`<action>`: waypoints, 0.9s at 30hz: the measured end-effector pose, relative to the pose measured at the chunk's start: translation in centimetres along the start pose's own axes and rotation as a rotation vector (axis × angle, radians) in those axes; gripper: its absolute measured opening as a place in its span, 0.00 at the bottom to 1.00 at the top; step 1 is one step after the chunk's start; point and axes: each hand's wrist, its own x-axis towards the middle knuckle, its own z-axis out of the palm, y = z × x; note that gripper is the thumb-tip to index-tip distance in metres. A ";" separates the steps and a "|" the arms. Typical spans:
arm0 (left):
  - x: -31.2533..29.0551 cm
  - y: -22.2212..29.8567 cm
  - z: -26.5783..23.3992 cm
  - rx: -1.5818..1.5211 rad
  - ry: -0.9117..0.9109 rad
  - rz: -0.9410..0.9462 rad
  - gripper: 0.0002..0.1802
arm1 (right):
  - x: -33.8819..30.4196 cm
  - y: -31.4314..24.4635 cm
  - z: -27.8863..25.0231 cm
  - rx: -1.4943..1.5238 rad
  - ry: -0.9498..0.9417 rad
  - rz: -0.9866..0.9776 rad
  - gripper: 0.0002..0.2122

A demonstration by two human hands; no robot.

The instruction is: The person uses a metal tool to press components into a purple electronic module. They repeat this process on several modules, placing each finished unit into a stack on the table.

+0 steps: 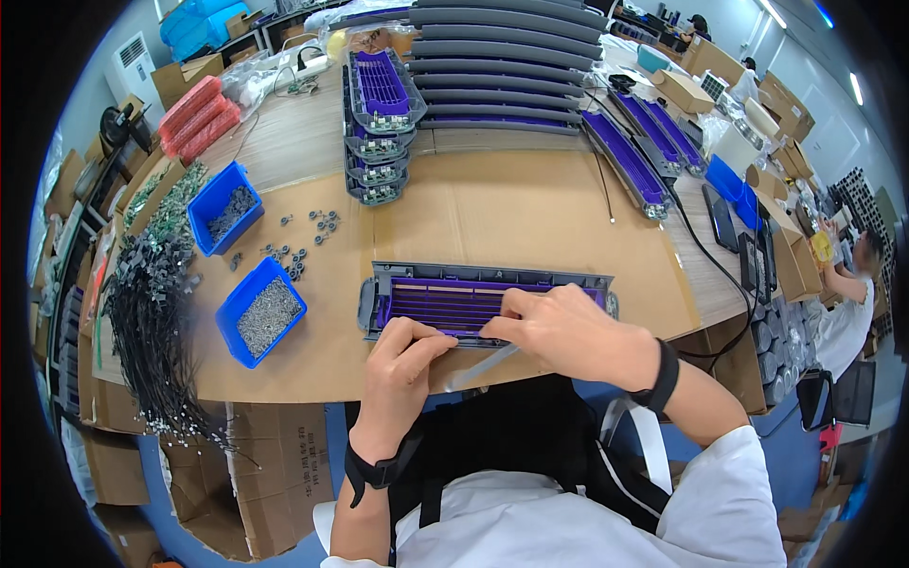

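Observation:
A long grey housing [366, 301] with a purple slatted grille lies lengthwise on the cardboard in front of me. My left hand [402, 364] is closed at its near edge, left of the middle, with thumb and fingertips pressed together on the rim. Over the right half of the housing, my right hand [568, 327] is bent in a pinch, its fingertips at the near rim. A pale, translucent strip [483, 367] slants from beneath the right fingers toward the lower left, past the table edge. The fingers hide how it is gripped.
Two blue bins [223, 320] of small parts stand left, beside loose grey rollers [298, 260] and a bundle of black wires [151, 322]. Stacked housings [502, 80] rise at the back. Purple-grey units [625, 166] and a black cable [705, 246] lie right. Another person [847, 303] sits far right.

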 end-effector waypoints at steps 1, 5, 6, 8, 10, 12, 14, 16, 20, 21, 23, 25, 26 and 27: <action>-0.1 -0.1 0.0 0.001 -0.002 -0.002 0.16 | -0.4 0.2 -0.7 0.016 -0.018 -0.014 0.10; 0.1 0.2 0.0 0.048 -0.025 0.016 0.17 | -1.5 0.9 -1.5 0.111 -0.046 0.026 0.15; 0.1 0.3 0.0 0.060 -0.032 0.020 0.17 | -1.5 1.1 -1.4 0.134 -0.057 0.037 0.15; 0.2 0.4 0.0 0.084 -0.046 0.029 0.17 | -1.4 1.4 -0.9 0.136 -0.048 0.043 0.16; 0.3 0.6 -0.1 0.119 -0.070 0.030 0.17 | -1.2 1.6 -0.5 0.142 -0.039 0.041 0.16; 0.4 0.7 -0.1 0.143 -0.088 0.034 0.17 | -1.1 1.7 -0.3 0.150 -0.031 0.032 0.16; 0.4 0.6 -0.1 0.155 -0.100 0.039 0.17 | -1.2 1.8 -0.3 0.143 -0.039 0.048 0.16; 0.5 0.7 -0.1 0.160 -0.105 0.039 0.18 | -1.5 1.5 -0.6 0.109 -0.054 0.085 0.16; 0.2 0.2 -0.1 0.172 -0.098 0.044 0.18 | -3.2 1.2 -2.1 0.137 -0.092 0.130 0.16; 0.2 0.2 0.0 0.169 -0.101 0.042 0.18 | -3.7 1.2 -2.3 0.180 -0.096 0.135 0.16; 0.2 0.1 0.0 0.165 -0.106 0.037 0.18 | -4.0 1.1 -2.3 0.138 -0.098 0.118 0.16; 0.1 0.0 -0.2 0.159 -0.104 0.039 0.18 | -4.2 0.9 -2.2 0.112 -0.091 0.112 0.16; 0.1 0.0 -0.2 0.157 -0.102 0.042 0.17 | -4.1 0.9 -1.9 0.107 -0.083 0.114 0.16; 0.2 0.1 -0.2 0.202 -0.068 0.068 0.17 | -3.8 0.8 -1.6 0.105 -0.074 0.114 0.16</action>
